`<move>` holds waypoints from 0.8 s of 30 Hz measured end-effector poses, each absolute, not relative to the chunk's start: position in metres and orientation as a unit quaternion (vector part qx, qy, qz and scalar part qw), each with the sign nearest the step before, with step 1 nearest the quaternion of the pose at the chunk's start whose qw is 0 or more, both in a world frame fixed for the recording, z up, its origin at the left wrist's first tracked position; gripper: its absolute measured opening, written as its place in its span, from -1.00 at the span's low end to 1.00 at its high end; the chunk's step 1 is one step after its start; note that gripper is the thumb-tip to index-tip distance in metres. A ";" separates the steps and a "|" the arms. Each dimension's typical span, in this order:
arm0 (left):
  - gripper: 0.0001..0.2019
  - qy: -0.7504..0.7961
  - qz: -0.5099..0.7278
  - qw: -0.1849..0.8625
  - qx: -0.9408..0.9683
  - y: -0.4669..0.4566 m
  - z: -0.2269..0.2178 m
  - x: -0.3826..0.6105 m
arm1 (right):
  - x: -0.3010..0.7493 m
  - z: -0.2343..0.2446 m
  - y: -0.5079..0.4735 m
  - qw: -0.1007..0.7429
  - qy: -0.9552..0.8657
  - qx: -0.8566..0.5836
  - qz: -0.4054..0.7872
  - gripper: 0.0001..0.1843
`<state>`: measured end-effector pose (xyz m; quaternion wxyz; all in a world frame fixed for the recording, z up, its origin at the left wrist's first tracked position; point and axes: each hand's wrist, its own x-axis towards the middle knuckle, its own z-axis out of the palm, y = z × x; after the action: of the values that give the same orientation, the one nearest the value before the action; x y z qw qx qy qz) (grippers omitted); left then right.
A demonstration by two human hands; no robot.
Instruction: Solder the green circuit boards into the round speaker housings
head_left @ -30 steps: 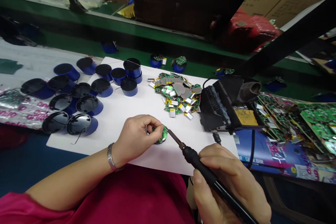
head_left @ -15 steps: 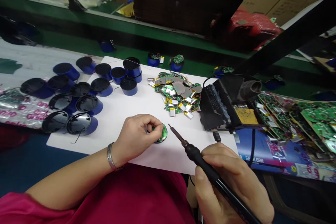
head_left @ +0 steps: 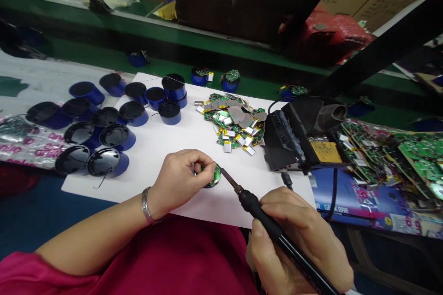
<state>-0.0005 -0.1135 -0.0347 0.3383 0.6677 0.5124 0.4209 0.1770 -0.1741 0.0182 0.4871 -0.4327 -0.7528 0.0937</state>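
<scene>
a moment ago the tip of the soldering iron [head_left: 263, 217] was a little way off from the round green board [head_left: 216, 177], and now it is back at the board's edge, though it is too small to tell if they touch. the right hand [head_left: 304, 235] is wrapped round the iron, and the left hand [head_left: 182, 170] has thumb and finger pinched together over the board, but i can't tell what is between them. the board is on the white sheet [head_left: 194, 143], so it looks like the iron is working there again.
</scene>
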 end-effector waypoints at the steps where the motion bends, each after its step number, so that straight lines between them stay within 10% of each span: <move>1: -0.89 0.512 0.421 0.337 0.669 -0.114 -0.035 -0.001 | 0.178 0.020 -0.173 0.480 -0.759 -0.430 0.095 -0.69; 24: -0.85 0.527 0.408 0.422 0.615 -0.114 -0.035 -0.001 | 0.177 -0.003 -0.170 0.513 -0.690 -0.509 -0.033 -0.63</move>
<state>-0.0014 -0.1138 -0.0353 0.4219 0.6150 0.5269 0.4077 0.1775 -0.1698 -0.0031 0.5125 -0.5095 -0.6904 -0.0331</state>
